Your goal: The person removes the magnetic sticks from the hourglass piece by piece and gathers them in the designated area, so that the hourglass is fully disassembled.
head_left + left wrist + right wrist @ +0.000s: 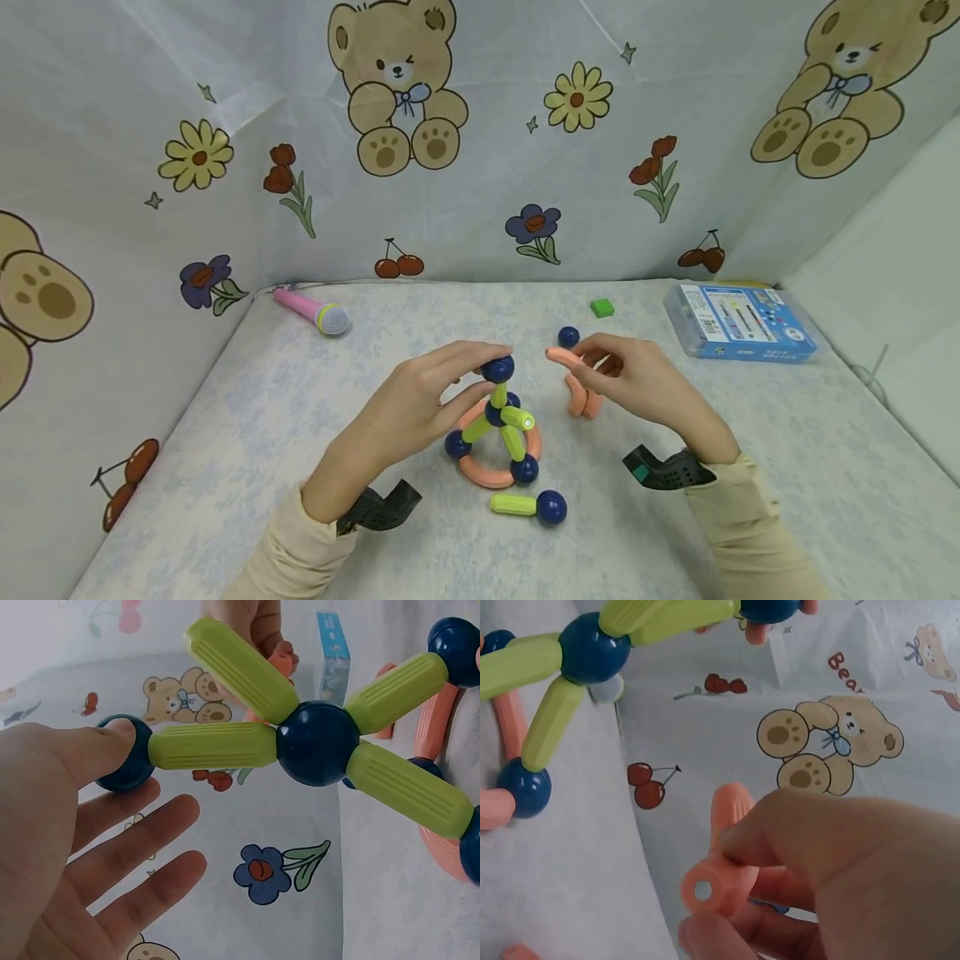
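Note:
My left hand (423, 396) pinches the dark blue ball (497, 369) at the top of a magnetic stick-and-ball structure. Below that ball, an upright green stick (214, 745) meets a central blue ball (318, 743), from which several more green sticks branch. One green stick (517, 417) juts out with a bare end. The structure's base is a ring of curved orange sticks (486, 477) joined by blue balls. To the right, my right hand (637, 375) pinches a curved orange stick (718, 889) between thumb and fingers, apart from the structure; its end shows a round metal spot.
Two curved orange sticks (576, 395) lie under my right hand, with a loose blue ball (568, 337) behind. In front is a green stick (513, 504) attached to a blue ball (551, 507). Farther off are a pink microphone (311, 312), green block (602, 307) and blue box (750, 323).

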Tool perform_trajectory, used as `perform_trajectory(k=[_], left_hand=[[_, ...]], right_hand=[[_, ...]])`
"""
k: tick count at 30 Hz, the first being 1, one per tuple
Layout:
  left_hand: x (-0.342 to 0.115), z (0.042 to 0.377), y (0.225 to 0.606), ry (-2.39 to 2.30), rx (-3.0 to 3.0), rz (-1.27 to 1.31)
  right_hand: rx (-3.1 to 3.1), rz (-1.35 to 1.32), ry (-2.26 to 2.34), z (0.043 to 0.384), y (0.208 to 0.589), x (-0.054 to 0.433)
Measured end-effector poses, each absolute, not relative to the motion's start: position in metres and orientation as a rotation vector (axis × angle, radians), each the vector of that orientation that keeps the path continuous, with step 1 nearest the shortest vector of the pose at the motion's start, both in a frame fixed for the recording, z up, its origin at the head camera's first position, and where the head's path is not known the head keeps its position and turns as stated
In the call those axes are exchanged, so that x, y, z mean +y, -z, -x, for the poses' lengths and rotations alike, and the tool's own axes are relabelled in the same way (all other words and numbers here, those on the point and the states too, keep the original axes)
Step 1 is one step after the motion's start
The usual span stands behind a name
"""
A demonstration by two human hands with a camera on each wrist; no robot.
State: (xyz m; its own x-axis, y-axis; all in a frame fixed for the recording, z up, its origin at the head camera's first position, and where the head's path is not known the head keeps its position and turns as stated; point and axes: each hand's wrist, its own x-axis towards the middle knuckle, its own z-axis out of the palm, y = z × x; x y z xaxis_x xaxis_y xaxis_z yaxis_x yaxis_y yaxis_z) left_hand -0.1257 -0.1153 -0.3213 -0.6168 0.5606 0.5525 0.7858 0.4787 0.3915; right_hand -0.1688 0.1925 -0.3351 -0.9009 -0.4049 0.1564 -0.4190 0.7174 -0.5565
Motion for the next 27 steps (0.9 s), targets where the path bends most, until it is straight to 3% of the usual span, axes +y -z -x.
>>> perform_trajectory(k=[11,27], left_hand=[[-0.113,0.125,0.324,0.914,-2.407,1.065],[-0.132,0.124,0.311,0.922,-2.375,0.933]], right_hand=[[-3.209,-0.341,-0.877,0.182,0.349,0.222],[-3.397,-0.191,-0.771,0.194,0.374,0.234]])
